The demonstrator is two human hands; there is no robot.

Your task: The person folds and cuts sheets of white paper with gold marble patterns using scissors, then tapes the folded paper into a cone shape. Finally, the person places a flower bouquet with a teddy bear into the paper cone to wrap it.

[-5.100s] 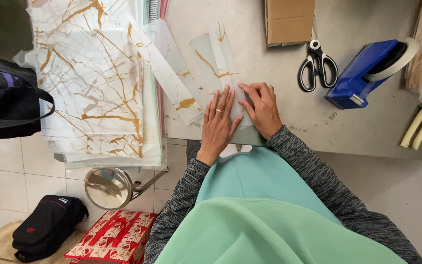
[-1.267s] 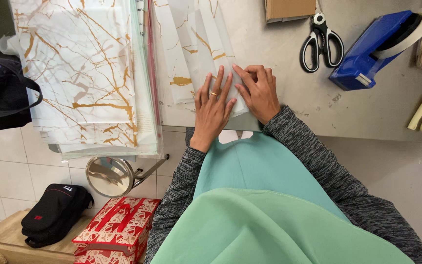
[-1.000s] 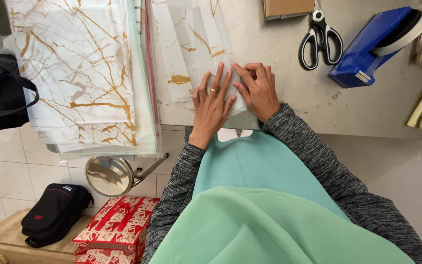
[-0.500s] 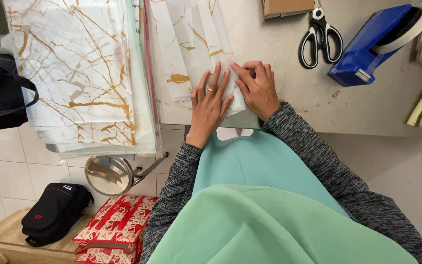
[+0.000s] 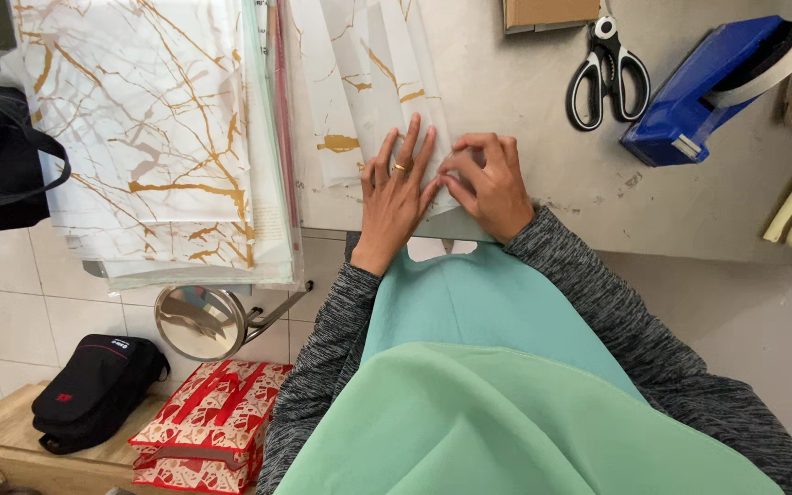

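Green cloth (image 5: 506,412) fills the near part of the view, with grey knitted sleeves (image 5: 323,367) running up from it on both sides to the worktable's edge. Below the table on the left, a red patterned bag (image 5: 208,435) and a black pouch (image 5: 93,390) sit on a low wooden shelf, and a round metal bowl-like object (image 5: 202,321) hangs just under the tabletop.

At the table's near edge both hands rest on a folded sheet of white paper with gold veining (image 5: 368,82). The left hand (image 5: 396,188) lies flat, fingers spread and stretched forward, a ring on one finger, pressing the paper down without gripping it. The right hand (image 5: 488,179) sits just beside it, nearly touching, fingers curled so the tips press on the paper's fold; whether they pinch an edge is hard to tell from this angle.

To the left, a larger stack of the same marbled sheets (image 5: 158,137) overhangs the grey table (image 5: 524,92). Farther back on the right lie black-handled scissors (image 5: 607,73), a blue tape dispenser (image 5: 717,87) beside them, and a brown cardboard piece (image 5: 552,14) at the far edge. A dark bag (image 5: 2,156) hangs at the far left.
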